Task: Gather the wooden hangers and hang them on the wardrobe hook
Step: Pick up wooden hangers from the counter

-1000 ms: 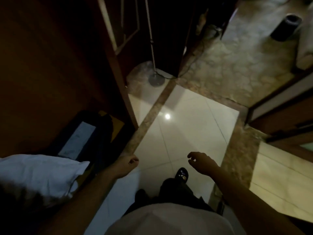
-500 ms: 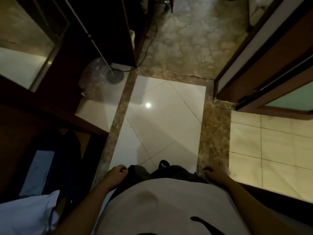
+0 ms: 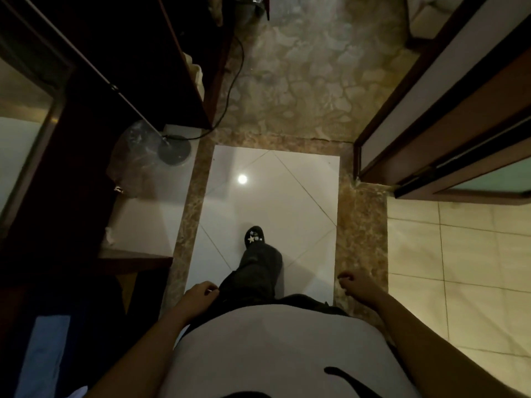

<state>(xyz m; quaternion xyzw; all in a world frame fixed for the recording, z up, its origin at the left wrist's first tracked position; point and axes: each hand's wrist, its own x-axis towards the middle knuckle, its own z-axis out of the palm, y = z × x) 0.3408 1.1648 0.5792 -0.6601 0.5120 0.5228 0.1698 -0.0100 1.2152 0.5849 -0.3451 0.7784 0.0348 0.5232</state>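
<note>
While a dark wooden cabinet (image 3: 86,145) and round stand base (image 3: 174,153) sit at left, the left hand (image 3: 198,297) hangs by the trouser leg (image 3: 253,271), grip slack around nothing. A black shoe (image 3: 254,236) rests on the white floor tile (image 3: 301,173). The right hand (image 3: 357,285) hangs likewise, grip slack. Where the wooden hangers are cannot be told.

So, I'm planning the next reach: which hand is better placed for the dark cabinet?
Left, likely. The left hand hangs empty on the cabinet side; the right hand, also empty, is on the far side, toward the door frame.
</note>
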